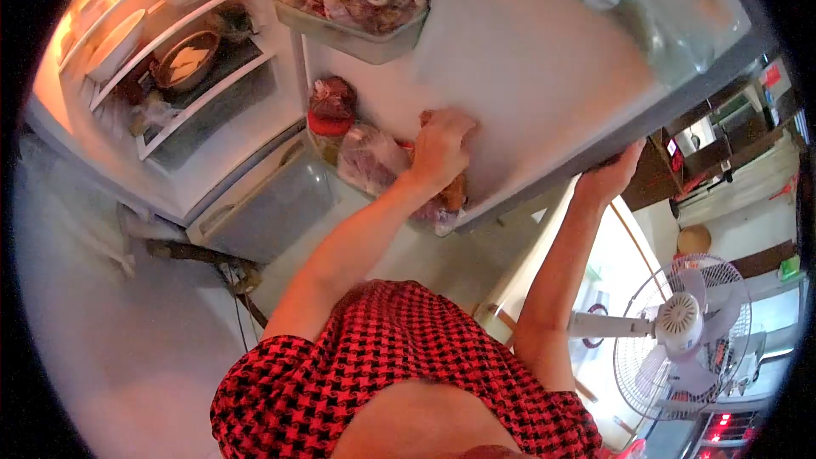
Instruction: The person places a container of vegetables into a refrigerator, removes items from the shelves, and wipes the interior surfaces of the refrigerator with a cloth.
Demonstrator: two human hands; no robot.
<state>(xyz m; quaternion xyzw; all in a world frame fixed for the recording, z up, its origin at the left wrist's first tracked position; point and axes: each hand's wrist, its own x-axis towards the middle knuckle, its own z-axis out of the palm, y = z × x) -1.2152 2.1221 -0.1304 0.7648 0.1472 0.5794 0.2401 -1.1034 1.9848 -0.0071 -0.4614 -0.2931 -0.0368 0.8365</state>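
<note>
An open fridge door [544, 59] fills the upper middle of the view. My left hand [444, 146] is over the lower door shelf, its fingers curled against the inner panel; what they hold, if anything, is hidden. Beside it on that shelf lie a clear plastic bag [371, 157] and a jar with a red lid [331, 110]. My right hand [610, 175] is wrapped round the door's outer edge. Higher on the door, a shelf bin [374, 44] holds bagged food.
Fridge shelves [200, 25] at the left carry a bowl [189, 59] and other food, above a drawer [263, 204]. A white standing fan [680, 323] is at the right, beyond my right forearm.
</note>
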